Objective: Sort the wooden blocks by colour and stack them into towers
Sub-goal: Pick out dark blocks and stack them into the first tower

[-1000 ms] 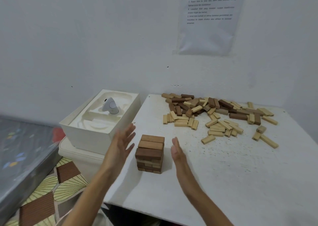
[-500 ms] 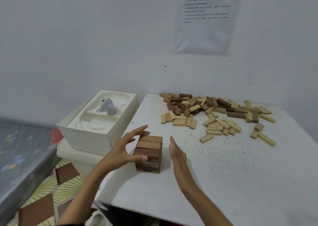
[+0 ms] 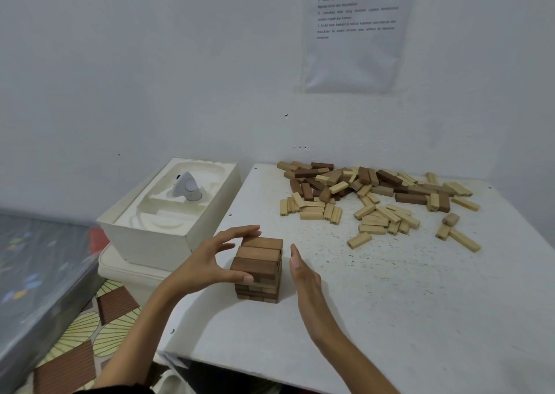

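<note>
newly closed in, the left hand (image 3: 207,261) curls thumb and fingers (image 3: 240,231) round the brown block tower (image 3: 259,269); the right hand (image 3: 303,273) hovers just right of it, fingers straight.

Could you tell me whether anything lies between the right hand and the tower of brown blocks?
Nothing visible does. The right hand stands open just right of the tower, with only a bare strip of the table between them. The left hand grips the tower from the other side.
</note>
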Tool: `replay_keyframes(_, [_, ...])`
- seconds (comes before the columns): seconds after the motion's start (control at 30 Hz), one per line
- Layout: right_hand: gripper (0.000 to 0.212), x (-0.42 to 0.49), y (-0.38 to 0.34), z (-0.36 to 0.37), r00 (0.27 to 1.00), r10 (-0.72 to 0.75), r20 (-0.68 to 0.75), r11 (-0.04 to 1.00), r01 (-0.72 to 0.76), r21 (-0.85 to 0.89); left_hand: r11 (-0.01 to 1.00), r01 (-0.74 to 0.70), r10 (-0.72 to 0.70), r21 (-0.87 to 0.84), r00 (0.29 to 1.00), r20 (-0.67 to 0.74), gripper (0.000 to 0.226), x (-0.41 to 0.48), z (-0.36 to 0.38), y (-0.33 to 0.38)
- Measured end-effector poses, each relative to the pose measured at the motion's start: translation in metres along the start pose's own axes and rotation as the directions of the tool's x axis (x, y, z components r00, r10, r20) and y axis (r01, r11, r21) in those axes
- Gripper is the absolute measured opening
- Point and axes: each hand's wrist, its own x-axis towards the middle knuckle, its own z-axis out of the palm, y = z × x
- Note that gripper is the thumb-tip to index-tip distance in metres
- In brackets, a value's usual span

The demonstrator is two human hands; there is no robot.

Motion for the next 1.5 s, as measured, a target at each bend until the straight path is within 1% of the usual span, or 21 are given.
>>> replay_keyframes(0.07, [0.078,-0.002,0.0,0.002,1.0,-0.008,0.0,1.0,0.008,0.017,1.0,-0.006,0.006,-0.009,1.0,0.009,0.082,0.0,0.0,-0.001])
replay_keyframes(0.13, [0.08,-0.005,-0.001,0.005,1.0,-0.023,-0.008,0.999,0.024,0.044,0.999,-0.007,0.006,-0.04,1.0,-0.017,0.087,-0.002,0.002,-0.002])
replay_keyframes(0.17, [0.087,-0.006,0.0,0.006,0.999,-0.035,-0.019,0.998,0.036,0.056,0.998,-0.002,-0.002,-0.063,0.998,-0.058,0.09,-0.004,0.006,-0.001])
replay_keyframes(0.23, [0.108,-0.006,0.002,0.01,0.997,-0.068,-0.036,0.995,0.07,0.073,0.989,0.016,-0.046,-0.149,0.978,-0.204,0.092,-0.007,0.017,0.003])
replay_keyframes(0.27, [0.11,-0.006,0.003,0.013,0.995,-0.085,-0.046,0.993,0.089,0.079,0.974,0.034,-0.097,-0.224,0.956,-0.278,0.091,-0.009,0.024,0.006])
replay_keyframes(0.3, [0.107,-0.007,0.003,0.016,0.993,-0.103,-0.052,0.991,0.107,0.085,0.946,0.056,-0.165,-0.32,0.931,-0.326,0.088,-0.011,0.032,0.01])
replay_keyframes(0.33, [0.102,-0.007,0.003,0.018,0.991,-0.12,-0.054,0.988,0.125,0.093,0.899,0.075,-0.239,-0.431,0.909,-0.342,0.083,-0.012,0.038,0.013])
replay_keyframes(0.4, [0.097,-0.01,0.002,0.022,0.987,-0.15,-0.051,0.981,0.155,0.118,0.777,0.103,-0.354,-0.621,0.887,-0.296,0.072,-0.012,0.047,0.019])
replay_keyframes(0.47, [0.097,-0.012,0.001,0.024,0.985,-0.167,-0.044,0.976,0.172,0.133,0.703,0.133,-0.401,-0.699,0.885,-0.235,0.074,-0.013,0.05,0.023])
replay_keyframes(0.6, [0.095,-0.012,-0.001,0.028,0.984,-0.178,-0.023,0.974,0.179,0.14,0.694,0.16,-0.409,-0.702,0.89,-0.202,0.083,-0.014,0.051,0.021])
replay_keyframes(0.73, [0.112,-0.005,0.001,0.029,0.989,-0.148,-0.009,0.971,0.147,0.187,0.687,0.182,-0.425,-0.704,0.886,-0.186,0.085,-0.013,0.052,0.021])
replay_keyframes(0.83, [0.115,-0.002,0.003,0.029,0.99,-0.14,0.012,0.968,0.134,0.212,0.68,0.195,-0.43,-0.707,0.887,-0.169,0.085,-0.013,0.053,0.024])
replay_keyframes(0.9, [0.125,-0.001,0.005,0.031,0.993,-0.117,0.03,0.972,0.108,0.209,0.676,0.192,-0.437,-0.711,0.882,-0.177,0.078,-0.012,0.053,0.023])
replay_keyframes(0.97, [0.131,-0.001,0.005,0.031,0.994,-0.099,0.045,0.975,0.088,0.204,0.65,0.183,-0.446,-0.737,0.878,-0.175,0.064,-0.012,0.054,0.02])
replay_keyframes(1.03, [0.131,-0.002,0.004,0.032,0.994,-0.096,0.051,0.976,0.084,0.202,0.64,0.185,-0.449,-0.746,0.878,-0.167,0.061,-0.012,0.054,0.019])
replay_keyframes(1.13, [0.125,-0.002,0.003,0.033,0.995,-0.08,0.056,0.975,0.066,0.214,0.634,0.201,-0.452,-0.747,0.88,-0.147,0.065,-0.012,0.054,0.02])
replay_keyframes(1.23, [0.103,-0.002,0.0,0.033,0.997,-0.067,0.039,0.976,0.058,0.212,0.648,0.226,-0.455,-0.727,0.881,-0.132,0.066,-0.012,0.053,0.02])
replay_keyframes(1.27, [0.105,-0.001,0.001,0.033,0.997,-0.069,0.03,0.974,0.06,0.218,0.652,0.231,-0.457,-0.722,0.879,-0.132,0.066,-0.012,0.053,0.021])
replay_keyframes(1.33, [0.121,0.001,0.004,0.033,0.997,-0.07,0.026,0.972,0.062,0.225,0.658,0.233,-0.458,-0.716,0.878,-0.135,0.066,-0.012,0.053,0.021])
replay_keyframes(1.37, [0.125,0.002,0.006,0.033,0.997,-0.072,0.024,0.971,0.065,0.23,0.663,0.236,-0.457,-0.71,0.879,-0.135,0.067,-0.012,0.053,0.021])
replay_keyframes(1.5, [0.131,0.005,0.008,0.032,0.997,-0.076,0.015,0.962,0.069,0.263,0.682,0.237,-0.441,-0.692,0.888,-0.131,0.076,-0.013,0.053,0.023])
